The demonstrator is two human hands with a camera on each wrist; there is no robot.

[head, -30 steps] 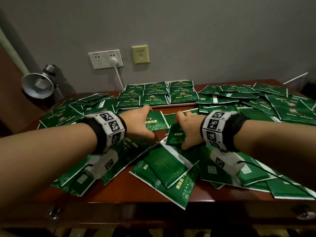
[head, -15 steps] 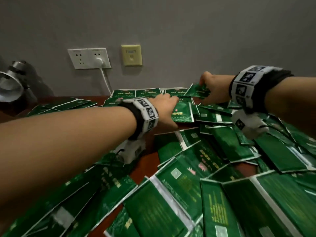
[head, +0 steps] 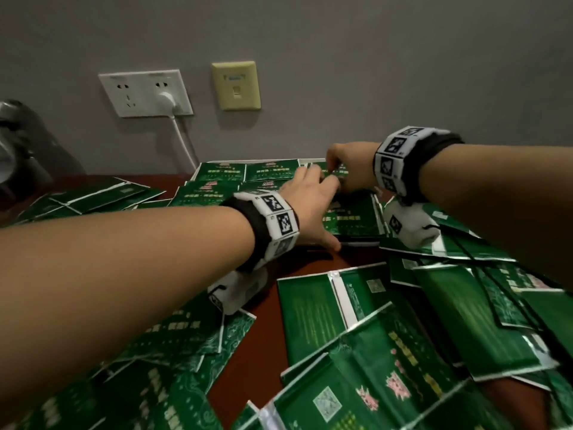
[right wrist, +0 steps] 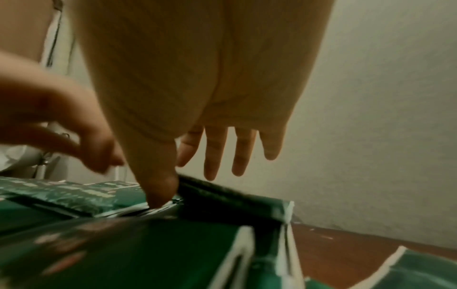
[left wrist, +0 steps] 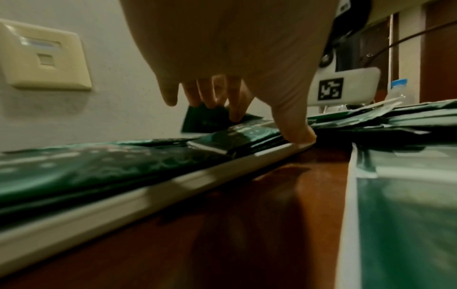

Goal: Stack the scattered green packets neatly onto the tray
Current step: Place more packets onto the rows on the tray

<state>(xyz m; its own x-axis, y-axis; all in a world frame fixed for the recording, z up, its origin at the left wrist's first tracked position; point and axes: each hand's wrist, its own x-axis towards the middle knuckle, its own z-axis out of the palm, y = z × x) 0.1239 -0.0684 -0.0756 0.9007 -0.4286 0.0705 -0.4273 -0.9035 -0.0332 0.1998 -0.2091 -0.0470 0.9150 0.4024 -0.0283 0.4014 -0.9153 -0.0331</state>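
Note:
A white tray [head: 196,172] lies at the back of the table against the wall, filled with rows of green packets [head: 217,193]. My right hand [head: 344,169] is over the tray's far right corner and holds one green packet [right wrist: 230,203] tilted on edge between thumb [right wrist: 158,191] and straight fingers. My left hand [head: 313,197] lies spread over the tray's right stack. Its fingers touch that tilted packet [left wrist: 202,121] and its thumb [left wrist: 294,129] presses at the tray rim [left wrist: 123,205]. Many loose packets [head: 313,315] lie scattered nearer to me.
Loose green packets cover the brown table [head: 248,367] on the left [head: 99,193], right and front. A white wall socket [head: 145,93] with a plugged cable and a beige plate [head: 236,85] sit behind the tray. A lamp [head: 12,144] stands far left. A bottle [left wrist: 398,88] stands far right.
Both hands moved from the loose pile forward to the tray, each carrying a packet. The left hand's packet now lies on the right stack; the right hand lowered its packet to the far right corner.

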